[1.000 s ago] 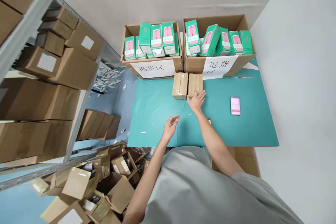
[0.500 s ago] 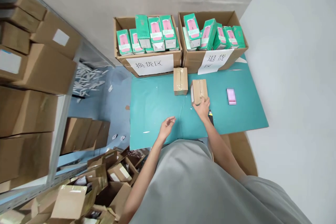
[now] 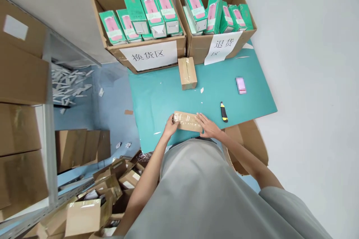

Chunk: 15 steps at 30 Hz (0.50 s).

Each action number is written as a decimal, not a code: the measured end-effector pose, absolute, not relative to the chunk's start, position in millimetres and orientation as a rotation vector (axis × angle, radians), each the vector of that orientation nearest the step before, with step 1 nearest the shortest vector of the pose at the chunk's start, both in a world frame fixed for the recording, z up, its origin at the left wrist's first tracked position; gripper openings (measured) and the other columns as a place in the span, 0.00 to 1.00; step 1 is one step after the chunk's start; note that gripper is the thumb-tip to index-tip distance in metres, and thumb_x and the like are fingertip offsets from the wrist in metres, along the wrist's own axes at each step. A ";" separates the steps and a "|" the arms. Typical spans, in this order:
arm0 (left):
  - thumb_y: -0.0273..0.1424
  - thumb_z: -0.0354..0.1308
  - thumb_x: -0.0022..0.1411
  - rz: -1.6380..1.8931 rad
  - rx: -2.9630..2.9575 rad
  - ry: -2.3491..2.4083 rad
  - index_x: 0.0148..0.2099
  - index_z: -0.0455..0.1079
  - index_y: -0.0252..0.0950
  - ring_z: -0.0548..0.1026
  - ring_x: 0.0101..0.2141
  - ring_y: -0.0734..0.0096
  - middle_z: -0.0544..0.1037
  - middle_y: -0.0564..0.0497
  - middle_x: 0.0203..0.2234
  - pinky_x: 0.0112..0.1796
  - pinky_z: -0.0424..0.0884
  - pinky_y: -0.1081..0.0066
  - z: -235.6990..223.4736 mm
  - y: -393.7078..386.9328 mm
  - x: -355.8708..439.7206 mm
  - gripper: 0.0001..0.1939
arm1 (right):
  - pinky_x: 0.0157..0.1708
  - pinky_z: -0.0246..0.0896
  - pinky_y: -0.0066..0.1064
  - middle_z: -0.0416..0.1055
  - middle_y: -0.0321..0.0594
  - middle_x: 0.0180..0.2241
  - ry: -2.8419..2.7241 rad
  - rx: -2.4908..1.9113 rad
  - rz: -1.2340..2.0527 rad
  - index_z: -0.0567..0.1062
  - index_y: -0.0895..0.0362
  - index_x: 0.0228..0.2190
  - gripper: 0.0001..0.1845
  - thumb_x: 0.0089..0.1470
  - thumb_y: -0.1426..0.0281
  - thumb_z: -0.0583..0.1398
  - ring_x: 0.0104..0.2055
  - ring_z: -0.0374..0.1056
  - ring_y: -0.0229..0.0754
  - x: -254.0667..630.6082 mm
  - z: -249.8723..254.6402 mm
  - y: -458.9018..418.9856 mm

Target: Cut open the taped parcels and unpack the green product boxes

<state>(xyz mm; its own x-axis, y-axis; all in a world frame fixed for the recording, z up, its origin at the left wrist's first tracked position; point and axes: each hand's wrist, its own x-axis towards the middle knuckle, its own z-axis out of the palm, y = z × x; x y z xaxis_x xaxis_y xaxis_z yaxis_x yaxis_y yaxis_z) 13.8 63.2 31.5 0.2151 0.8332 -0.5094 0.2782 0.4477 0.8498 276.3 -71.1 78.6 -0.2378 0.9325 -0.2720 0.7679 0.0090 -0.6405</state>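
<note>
A small taped cardboard box (image 3: pixel 186 121) lies crosswise near the front edge of the green tabletop (image 3: pixel 157 97). My left hand (image 3: pixel 170 126) grips its left end, with the thumb on top. At the other end is my right hand (image 3: pixel 209 126), its fingers over the top and the thumb down at the near side. To the right of that hand lies a black and yellow utility knife (image 3: pixel 223 112). Farther back, a second taped cardboard box (image 3: pixel 187 73) stands against the large cartons.
Two large cartons, a left one (image 3: pixel 112 49) and a right one (image 3: pixel 196 48), hold several green boxes behind paper signs. A blurred pink item (image 3: pixel 241 85) lies at right. Below the table's right side is an open carton (image 3: pixel 246 143); shelving (image 3: pixel 52 119) with cartons stands left.
The small box has come toward me and left and turned crosswise. My left hand has taken hold of its left end; my right hand stays on it. The utility knife is now uncovered.
</note>
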 end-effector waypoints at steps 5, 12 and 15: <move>0.30 0.70 0.54 0.449 1.092 1.232 0.65 0.77 0.37 0.81 0.60 0.46 0.78 0.37 0.67 0.67 0.73 0.45 29.9 47.6 -18.1 0.34 | 0.84 0.41 0.52 0.37 0.54 0.85 -1.674 -2.030 0.983 0.47 0.64 0.82 0.62 0.55 0.69 0.67 0.87 0.33 0.57 268.1 51.1 -77.6; 0.23 0.70 0.43 0.390 1.014 1.326 0.66 0.76 0.35 0.81 0.60 0.40 0.78 0.33 0.67 0.64 0.76 0.43 18.0 24.3 -17.4 0.44 | 0.78 0.55 0.55 0.58 0.62 0.78 -1.150 -2.177 1.256 0.56 0.62 0.79 0.54 0.58 0.63 0.66 0.80 0.58 0.60 268.2 5.1 -107.9; 0.23 0.69 0.43 0.379 1.004 1.425 0.60 0.80 0.34 0.82 0.58 0.39 0.84 0.37 0.58 0.67 0.73 0.42 11.4 21.6 -5.8 0.37 | 0.76 0.59 0.54 0.65 0.58 0.75 -1.152 -2.116 1.297 0.64 0.61 0.75 0.45 0.60 0.65 0.64 0.78 0.61 0.56 266.9 3.3 -106.5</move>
